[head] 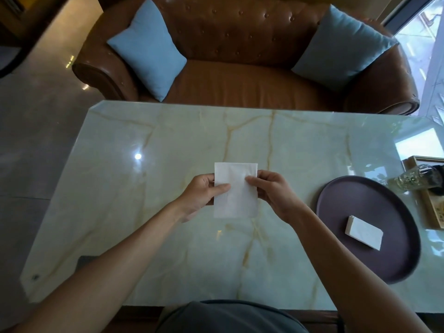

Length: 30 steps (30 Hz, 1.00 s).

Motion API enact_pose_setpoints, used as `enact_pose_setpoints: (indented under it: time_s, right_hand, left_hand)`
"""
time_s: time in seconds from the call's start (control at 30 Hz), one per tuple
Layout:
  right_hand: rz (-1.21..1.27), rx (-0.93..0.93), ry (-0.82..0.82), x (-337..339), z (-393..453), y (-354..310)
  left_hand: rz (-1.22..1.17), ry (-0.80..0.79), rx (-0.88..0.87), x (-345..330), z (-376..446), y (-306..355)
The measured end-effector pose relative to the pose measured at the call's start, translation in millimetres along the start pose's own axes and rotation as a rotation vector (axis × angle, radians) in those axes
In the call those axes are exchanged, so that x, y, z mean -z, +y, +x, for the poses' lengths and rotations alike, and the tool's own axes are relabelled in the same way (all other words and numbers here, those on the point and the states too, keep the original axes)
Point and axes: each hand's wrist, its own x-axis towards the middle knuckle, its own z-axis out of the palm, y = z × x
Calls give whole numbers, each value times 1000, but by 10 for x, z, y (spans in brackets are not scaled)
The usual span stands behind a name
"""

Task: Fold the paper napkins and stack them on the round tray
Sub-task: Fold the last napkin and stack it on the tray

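A white paper napkin, a tall rectangle, is held a little above the middle of the marble table. My left hand pinches its left edge with the thumb on top. My right hand pinches the right edge the same way. To the right lies a dark round tray. A small stack of folded white napkins rests on the tray's near half.
The pale marble table fills the view. At its right edge a wooden box holds a glass bottle. Behind the table stands a brown leather sofa with two blue cushions.
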Motion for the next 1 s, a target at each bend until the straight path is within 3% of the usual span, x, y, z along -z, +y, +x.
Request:
enact_pose_setpoints:
  time_s: [0.13, 0.43, 0.73, 1.0]
  right_hand:
    - [-29, -16, -53, 6, -27, 13]
    - [-37, 35, -11, 16, -6, 9]
    - [-62, 18, 8, 62, 25, 13]
    - [19, -69, 65, 33, 62, -7]
  left_hand:
    - [30, 42, -26, 3, 10, 10]
    - [-35, -11, 60, 62, 87, 40]
    - [-310, -143, 215, 165, 118, 130]
    - [62, 31, 40, 92, 157, 51]
